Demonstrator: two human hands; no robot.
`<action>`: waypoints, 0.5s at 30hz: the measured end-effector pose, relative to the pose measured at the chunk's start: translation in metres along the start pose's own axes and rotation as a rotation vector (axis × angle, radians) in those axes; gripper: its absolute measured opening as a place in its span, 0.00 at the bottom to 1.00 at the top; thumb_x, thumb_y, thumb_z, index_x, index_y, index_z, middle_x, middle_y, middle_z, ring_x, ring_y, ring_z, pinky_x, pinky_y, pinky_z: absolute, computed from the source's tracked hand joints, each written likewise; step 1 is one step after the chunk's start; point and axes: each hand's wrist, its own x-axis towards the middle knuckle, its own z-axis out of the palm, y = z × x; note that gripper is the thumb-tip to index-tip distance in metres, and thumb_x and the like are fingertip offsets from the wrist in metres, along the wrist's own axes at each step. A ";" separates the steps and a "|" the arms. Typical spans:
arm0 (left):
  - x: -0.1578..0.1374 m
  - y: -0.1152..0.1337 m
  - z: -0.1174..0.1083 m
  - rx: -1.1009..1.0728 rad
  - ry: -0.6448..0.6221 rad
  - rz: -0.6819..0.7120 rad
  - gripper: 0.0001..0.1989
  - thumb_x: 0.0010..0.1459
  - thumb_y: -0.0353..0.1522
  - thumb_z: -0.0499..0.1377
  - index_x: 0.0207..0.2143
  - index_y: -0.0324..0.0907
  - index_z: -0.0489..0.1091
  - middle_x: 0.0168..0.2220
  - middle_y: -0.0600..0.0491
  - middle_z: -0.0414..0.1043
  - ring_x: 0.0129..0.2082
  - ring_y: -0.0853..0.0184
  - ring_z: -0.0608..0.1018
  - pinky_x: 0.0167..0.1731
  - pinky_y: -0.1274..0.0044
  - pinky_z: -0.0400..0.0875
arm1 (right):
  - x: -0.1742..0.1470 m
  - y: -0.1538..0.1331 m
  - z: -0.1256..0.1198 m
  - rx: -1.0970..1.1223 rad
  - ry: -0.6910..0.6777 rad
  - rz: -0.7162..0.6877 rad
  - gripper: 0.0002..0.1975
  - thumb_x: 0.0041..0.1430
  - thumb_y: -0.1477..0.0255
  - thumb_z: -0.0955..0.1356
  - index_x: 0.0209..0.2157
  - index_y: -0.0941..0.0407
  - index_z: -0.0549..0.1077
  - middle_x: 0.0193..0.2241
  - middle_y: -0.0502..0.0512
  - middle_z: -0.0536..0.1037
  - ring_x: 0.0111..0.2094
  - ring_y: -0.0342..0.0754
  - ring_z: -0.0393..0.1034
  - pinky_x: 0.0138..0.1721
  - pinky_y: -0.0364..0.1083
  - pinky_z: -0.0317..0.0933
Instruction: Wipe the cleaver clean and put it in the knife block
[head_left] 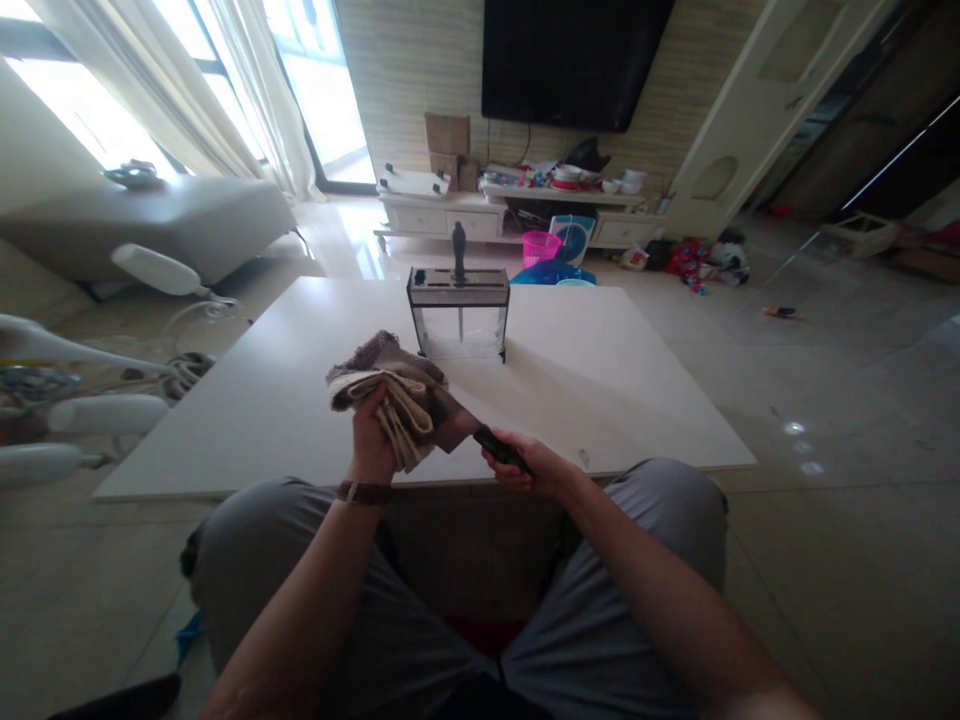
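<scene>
In my right hand (517,462) is the black handle of a cleaver (456,422), its broad blade pointing up and to the left. My left hand (373,432) grips a folded beige and brown cloth (401,400), which is wrapped over part of the blade and hides its far end. Both hands hover over the near edge of the white table (585,370). Beyond them a knife holder (459,315) with clear sides and a dark top stands upright on the table. One black-handled knife (459,250) sticks up from its slot.
Chair parts with white pads (157,270) lie left of the table. Past the far edge are a pink basket (540,247) and a blue basin (555,272) on the floor. A low cabinet (476,218) bearing bowls and boxes stands under the television (574,60).
</scene>
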 end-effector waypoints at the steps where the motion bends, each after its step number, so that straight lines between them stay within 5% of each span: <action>1: 0.001 0.003 0.000 -0.025 -0.015 0.051 0.10 0.60 0.37 0.64 0.39 0.40 0.78 0.35 0.51 0.84 0.37 0.61 0.86 0.44 0.70 0.83 | -0.001 0.000 -0.001 -0.018 0.000 -0.027 0.25 0.66 0.47 0.61 0.32 0.54 0.69 0.12 0.38 0.56 0.12 0.38 0.40 0.13 0.40 0.37; 7: -0.001 0.010 0.001 -0.047 -0.111 0.205 0.16 0.60 0.45 0.64 0.42 0.43 0.79 0.39 0.50 0.85 0.49 0.54 0.84 0.52 0.64 0.80 | -0.005 -0.002 -0.001 -0.144 0.137 -0.290 0.27 0.62 0.45 0.65 0.38 0.57 0.74 0.13 0.39 0.60 0.12 0.37 0.45 0.15 0.41 0.41; 15: -0.005 -0.003 0.002 -0.057 -0.060 0.193 0.13 0.57 0.42 0.64 0.38 0.43 0.79 0.35 0.52 0.84 0.42 0.57 0.85 0.52 0.66 0.80 | 0.001 0.005 0.002 -0.382 0.470 -0.562 0.26 0.53 0.46 0.73 0.34 0.55 0.72 0.18 0.44 0.70 0.17 0.42 0.64 0.20 0.42 0.60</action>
